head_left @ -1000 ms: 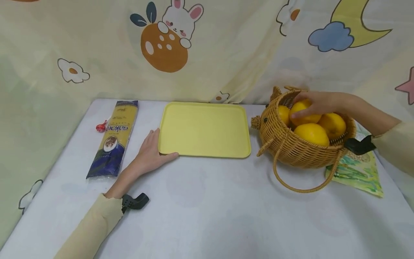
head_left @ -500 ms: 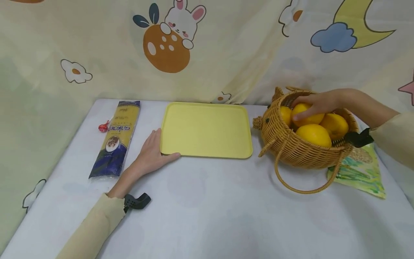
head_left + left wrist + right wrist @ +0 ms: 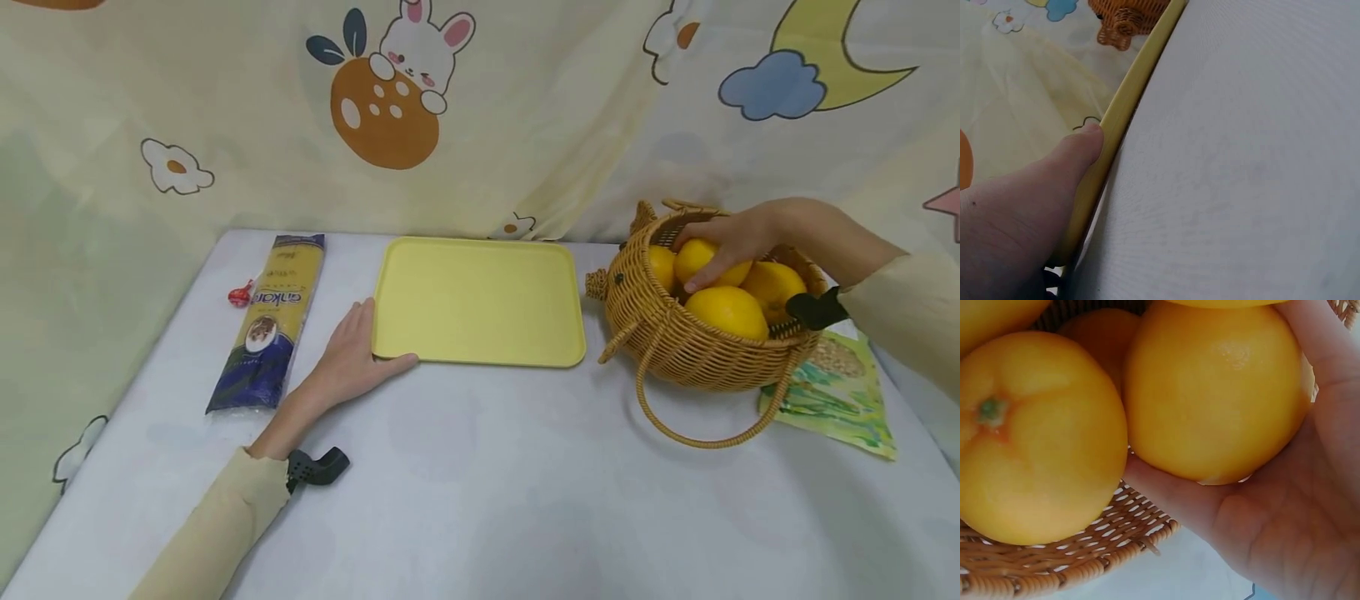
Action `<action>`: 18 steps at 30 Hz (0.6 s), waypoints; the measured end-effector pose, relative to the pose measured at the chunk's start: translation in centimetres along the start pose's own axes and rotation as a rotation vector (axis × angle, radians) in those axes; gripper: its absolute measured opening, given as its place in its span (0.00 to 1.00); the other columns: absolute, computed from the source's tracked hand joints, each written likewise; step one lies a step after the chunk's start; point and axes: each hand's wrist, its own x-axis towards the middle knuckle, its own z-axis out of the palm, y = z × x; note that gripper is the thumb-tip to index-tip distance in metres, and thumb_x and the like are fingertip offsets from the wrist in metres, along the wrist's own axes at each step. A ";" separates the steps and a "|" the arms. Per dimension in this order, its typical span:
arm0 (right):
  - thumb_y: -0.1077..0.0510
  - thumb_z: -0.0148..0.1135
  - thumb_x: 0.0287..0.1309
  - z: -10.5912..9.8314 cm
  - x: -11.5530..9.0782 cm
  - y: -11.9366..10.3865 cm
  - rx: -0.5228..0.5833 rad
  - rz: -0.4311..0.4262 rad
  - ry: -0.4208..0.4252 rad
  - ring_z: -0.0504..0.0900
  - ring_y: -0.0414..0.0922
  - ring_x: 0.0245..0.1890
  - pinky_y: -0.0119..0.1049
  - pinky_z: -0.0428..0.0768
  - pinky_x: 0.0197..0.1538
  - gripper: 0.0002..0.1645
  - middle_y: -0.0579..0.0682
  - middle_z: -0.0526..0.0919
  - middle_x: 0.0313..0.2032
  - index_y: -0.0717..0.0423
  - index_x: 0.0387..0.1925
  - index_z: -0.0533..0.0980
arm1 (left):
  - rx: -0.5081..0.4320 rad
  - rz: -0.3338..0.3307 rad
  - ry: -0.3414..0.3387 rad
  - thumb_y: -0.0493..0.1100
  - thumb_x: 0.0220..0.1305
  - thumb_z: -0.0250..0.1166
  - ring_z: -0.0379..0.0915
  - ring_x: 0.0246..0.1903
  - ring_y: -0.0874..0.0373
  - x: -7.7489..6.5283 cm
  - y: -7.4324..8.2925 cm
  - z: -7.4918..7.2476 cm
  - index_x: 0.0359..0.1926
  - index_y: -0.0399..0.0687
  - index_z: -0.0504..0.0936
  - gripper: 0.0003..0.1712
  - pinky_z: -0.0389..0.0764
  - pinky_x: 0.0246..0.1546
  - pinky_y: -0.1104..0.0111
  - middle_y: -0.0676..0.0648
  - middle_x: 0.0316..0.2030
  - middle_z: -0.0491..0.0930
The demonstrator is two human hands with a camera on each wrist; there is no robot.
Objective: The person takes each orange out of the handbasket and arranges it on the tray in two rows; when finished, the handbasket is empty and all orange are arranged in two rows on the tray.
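My right hand [image 3: 738, 235] reaches into a pig-shaped wicker basket [image 3: 701, 367] at the right. Its thumb and fingers are curled round an orange [image 3: 1216, 394], the upper one near the pig's head. Several other oranges lie against it, one with a green stem end [image 3: 990, 411] in the right wrist view. The fingertips are hidden behind the fruit. My left hand [image 3: 347, 358] lies at the near left corner of a yellow tray [image 3: 480, 304]. Its fingers run straight along the tray's left side, and the thumb [image 3: 1082, 147] rests against the front rim.
Left of the tray lies a long blue and yellow pasta packet [image 3: 272, 312], with a small red-wrapped sweet [image 3: 240, 294] beside it. The basket's handle [image 3: 712, 443] droops onto the table. A green printed bag [image 3: 840, 392] is partly behind the basket. A patterned curtain [image 3: 540, 117] hangs along the back.
The right wrist has turned slightly and shifted left, and its thumb has slid lower round the orange. The left hand stays at the tray; the whole view shifted a little early on.
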 end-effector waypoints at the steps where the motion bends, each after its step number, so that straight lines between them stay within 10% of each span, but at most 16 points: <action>1: 0.37 0.60 0.61 -0.1 0.0 0.0 -0.006 0.001 -0.004 0.60 0.70 0.62 0.65 0.68 0.57 0.47 0.74 0.53 0.66 0.60 0.68 0.53 | 0.001 0.006 0.007 0.73 0.52 0.63 0.35 0.76 0.39 0.0 0.0 0.0 0.76 0.39 0.34 0.70 0.44 0.75 0.45 0.35 0.75 0.45; 18: 0.38 0.58 0.62 -1.1 0.1 -0.2 0.015 0.036 -0.110 0.69 0.60 0.54 0.53 0.79 0.51 0.47 0.73 0.56 0.62 0.59 0.69 0.50 | 0.012 0.011 0.008 0.74 0.52 0.63 0.36 0.76 0.39 0.0 0.1 -0.1 0.76 0.39 0.35 0.69 0.45 0.75 0.46 0.35 0.74 0.46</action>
